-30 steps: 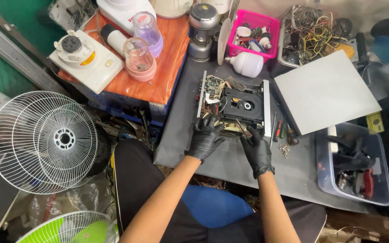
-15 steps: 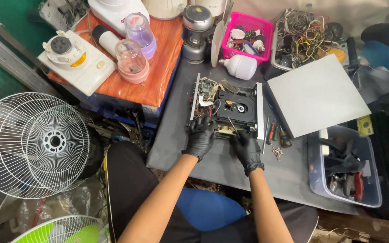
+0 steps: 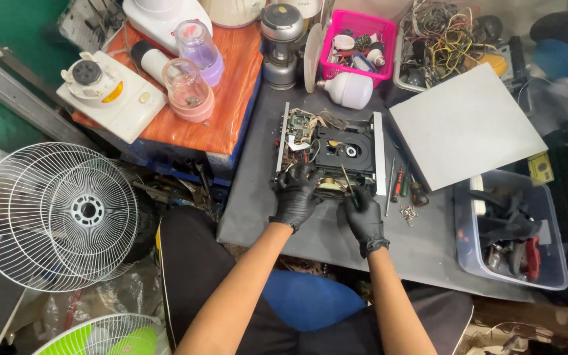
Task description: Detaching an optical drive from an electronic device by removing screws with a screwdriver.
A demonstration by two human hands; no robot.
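**While both gloved hands work at the opened disc player's front edge**

While the opened disc player (image 3: pixel 330 151) lies with its cover off in the middle of the grey counter (image 3: pixel 310 230), both black-gloved hands are busy at its near edge. The left hand (image 3: pixel 295 194) rests curled on the front left corner of the chassis, its fingers pressed together against the metal, apparently steadying the unit. The right hand (image 3: pixel 361 212) is closed around a thin screwdriver (image 3: pixel 348 181), whose shaft angles up and away into the player beside the black disc tray.

Judging by the tool's angle, the step in hand looks like working at a screw or clip near the front of the drive mechanism (the tip itself is too small to make out). The next move would call for keeping the tip seated squarely while the left hand holds the chassis from sliding, and for care with the loose wires by the circuit board (image 3: pixel 299 128) on the left side.

Just to the right of the player lie more screwdrivers (image 3: pixel 399 184) and a small cluster of screws (image 3: pixel 407 212). A flat grey cover panel (image 3: pixel 468 125) sits further right, partly over a clear plastic bin (image 3: pixel 514 236) of parts. Behind the player stand a white bulb (image 3: pixel 346 90) and a pink basket (image 3: pixel 356 46) of small items. A white fan guard (image 3: pixel 57 213) leans well off to the left.
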